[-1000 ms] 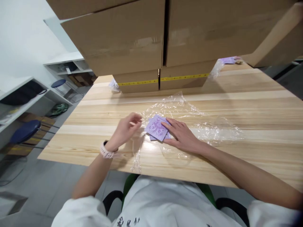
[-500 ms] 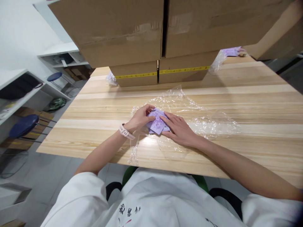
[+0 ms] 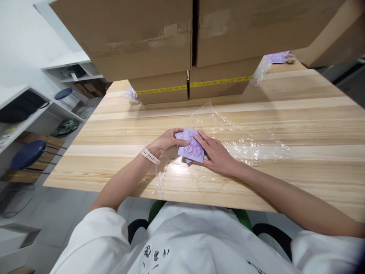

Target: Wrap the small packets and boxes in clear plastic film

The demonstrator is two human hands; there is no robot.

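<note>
A small stack of purple patterned cards [image 3: 191,148] lies on a wooden table [image 3: 299,125], on top of a crumpled sheet of clear plastic wrap [image 3: 245,142]. My left hand [image 3: 167,142], with a pale watch at the wrist, grips the stack's left edge. My right hand [image 3: 215,154] presses on its right side, fingers spread along the edge. Both hands hold the stack between them.
Large cardboard boxes [image 3: 159,42] are stacked at the back of the table, with yellow tape along the lower ones. More purple cards in plastic [image 3: 275,58] lie far right behind the boxes. White shelves [image 3: 31,110] and blue stools [image 3: 27,154] stand to the left.
My left hand moved right from open air onto the stack's left edge. The cards, first fanned and skewed, are now squared up between both hands.
</note>
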